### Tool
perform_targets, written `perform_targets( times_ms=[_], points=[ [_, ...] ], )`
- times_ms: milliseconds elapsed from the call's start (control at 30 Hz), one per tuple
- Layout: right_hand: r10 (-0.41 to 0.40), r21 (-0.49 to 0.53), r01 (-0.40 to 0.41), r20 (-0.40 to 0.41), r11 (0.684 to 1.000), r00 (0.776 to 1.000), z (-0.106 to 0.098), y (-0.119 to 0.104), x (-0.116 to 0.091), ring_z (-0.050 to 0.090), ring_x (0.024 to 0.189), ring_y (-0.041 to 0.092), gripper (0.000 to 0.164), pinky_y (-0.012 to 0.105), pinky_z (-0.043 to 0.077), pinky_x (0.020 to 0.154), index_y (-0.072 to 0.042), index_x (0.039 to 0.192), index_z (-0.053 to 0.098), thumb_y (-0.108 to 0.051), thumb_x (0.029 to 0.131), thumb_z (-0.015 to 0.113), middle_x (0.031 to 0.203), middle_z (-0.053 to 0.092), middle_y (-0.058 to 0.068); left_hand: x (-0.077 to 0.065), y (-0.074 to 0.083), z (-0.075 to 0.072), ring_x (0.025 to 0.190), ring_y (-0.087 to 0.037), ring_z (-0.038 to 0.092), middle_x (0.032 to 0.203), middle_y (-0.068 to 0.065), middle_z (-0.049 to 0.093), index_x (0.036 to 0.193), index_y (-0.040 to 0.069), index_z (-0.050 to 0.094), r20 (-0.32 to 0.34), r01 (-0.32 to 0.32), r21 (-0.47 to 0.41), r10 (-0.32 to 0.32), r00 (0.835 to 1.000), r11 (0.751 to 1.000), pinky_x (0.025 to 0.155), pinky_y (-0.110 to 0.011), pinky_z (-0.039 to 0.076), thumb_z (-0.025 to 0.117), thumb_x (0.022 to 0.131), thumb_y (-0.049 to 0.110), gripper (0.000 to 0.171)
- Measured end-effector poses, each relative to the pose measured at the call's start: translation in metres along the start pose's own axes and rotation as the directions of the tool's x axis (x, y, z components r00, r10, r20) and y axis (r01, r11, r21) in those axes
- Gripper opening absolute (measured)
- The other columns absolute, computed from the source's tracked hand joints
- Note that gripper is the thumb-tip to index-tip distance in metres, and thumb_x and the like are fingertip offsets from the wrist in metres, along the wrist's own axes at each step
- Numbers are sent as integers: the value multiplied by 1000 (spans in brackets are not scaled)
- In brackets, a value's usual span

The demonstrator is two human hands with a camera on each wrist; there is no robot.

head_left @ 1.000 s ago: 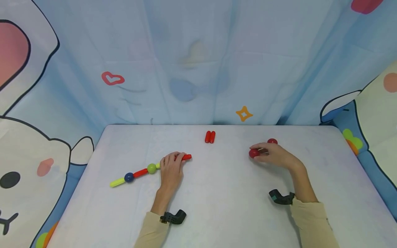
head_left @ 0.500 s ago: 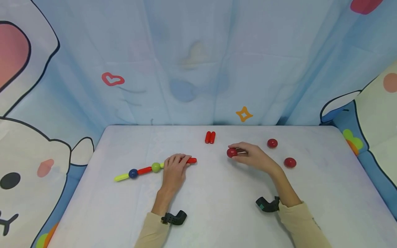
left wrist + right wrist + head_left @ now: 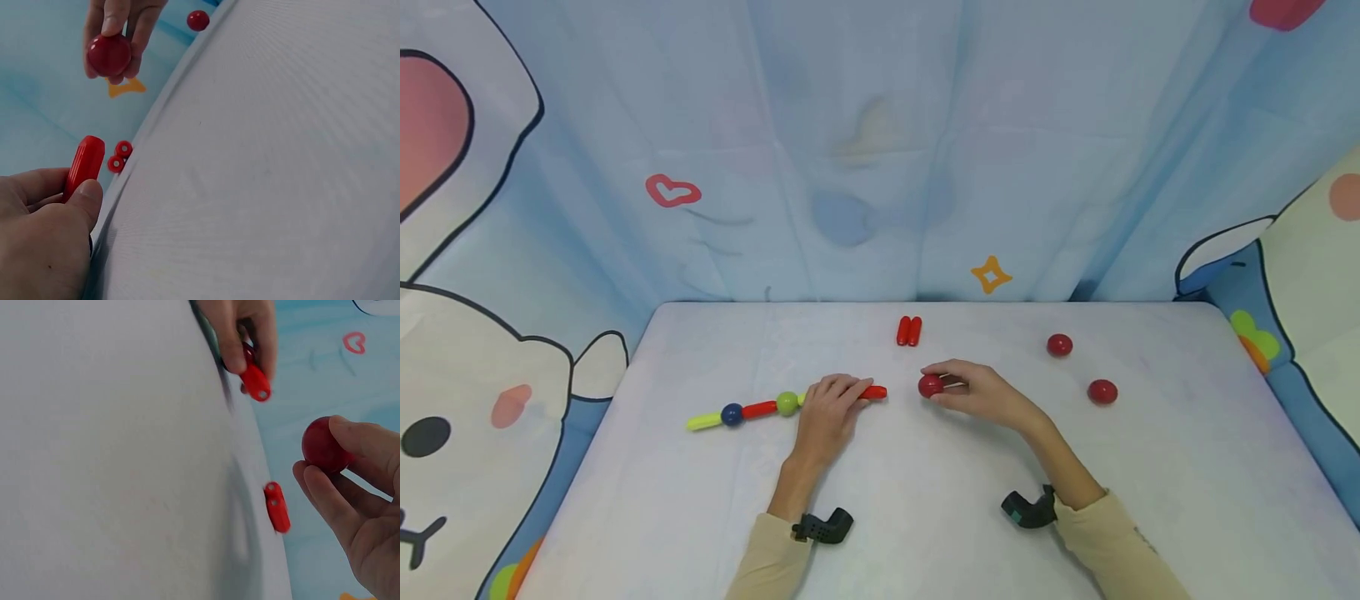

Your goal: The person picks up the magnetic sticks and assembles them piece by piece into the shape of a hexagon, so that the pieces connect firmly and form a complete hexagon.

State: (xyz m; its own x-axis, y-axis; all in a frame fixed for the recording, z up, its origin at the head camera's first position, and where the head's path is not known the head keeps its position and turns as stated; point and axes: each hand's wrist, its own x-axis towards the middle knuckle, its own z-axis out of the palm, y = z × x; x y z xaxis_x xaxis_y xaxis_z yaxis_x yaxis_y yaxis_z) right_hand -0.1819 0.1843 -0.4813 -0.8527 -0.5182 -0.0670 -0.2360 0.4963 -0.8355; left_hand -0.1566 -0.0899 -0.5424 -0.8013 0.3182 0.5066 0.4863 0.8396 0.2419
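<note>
A chain of coloured rods and balls stretches leftward from my left hand (image 3: 829, 417): a yellow-green rod (image 3: 703, 422), a blue ball (image 3: 732, 414), a red rod (image 3: 760, 408) and a green ball (image 3: 787, 403). The left fingers grip the chain near its right end, where a red end rod (image 3: 84, 164) sticks out between thumb and fingers; the part under the hand is hidden. My right hand (image 3: 981, 393) pinches a red ball (image 3: 325, 445) between thumb and fingertips. The ball is a short gap to the right of the red end rod.
Two loose red rods (image 3: 908, 331) lie side by side near the table's back edge. Two more red balls, a far one (image 3: 1059, 345) and a nearer one (image 3: 1102, 392), sit at the right on the white table (image 3: 880, 500). A blue patterned curtain (image 3: 880, 150) hangs behind.
My right hand has carried its red ball leftward, near the chain's end, uncovering the nearer red ball. My left hand has shifted slightly right, and the chain has moved right and become more level.
</note>
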Motion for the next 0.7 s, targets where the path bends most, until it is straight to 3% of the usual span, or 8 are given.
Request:
perform_targets(
  times_ms=[367,700],
  points=[
    [-20,74,20,-3,997,1000,31,-8,5,63,111,31,45,32,56,90,-1,131,56,-13,90,68,128,61,18,1,1,-2,105,-14,60,106,5,70,124,24,67,-12,-112,-9,111,994,994,87,-29,53,74,86,25,39],
    [0,58,1,-27,998,1000,41,-10,6,64,111,29,45,35,55,91,-3,132,56,-16,91,68,128,62,16,0,2,-4,104,-13,60,105,6,70,124,26,67,-1,-114,-9,114,993,993,83,-28,52,73,86,27,38]
  ],
)
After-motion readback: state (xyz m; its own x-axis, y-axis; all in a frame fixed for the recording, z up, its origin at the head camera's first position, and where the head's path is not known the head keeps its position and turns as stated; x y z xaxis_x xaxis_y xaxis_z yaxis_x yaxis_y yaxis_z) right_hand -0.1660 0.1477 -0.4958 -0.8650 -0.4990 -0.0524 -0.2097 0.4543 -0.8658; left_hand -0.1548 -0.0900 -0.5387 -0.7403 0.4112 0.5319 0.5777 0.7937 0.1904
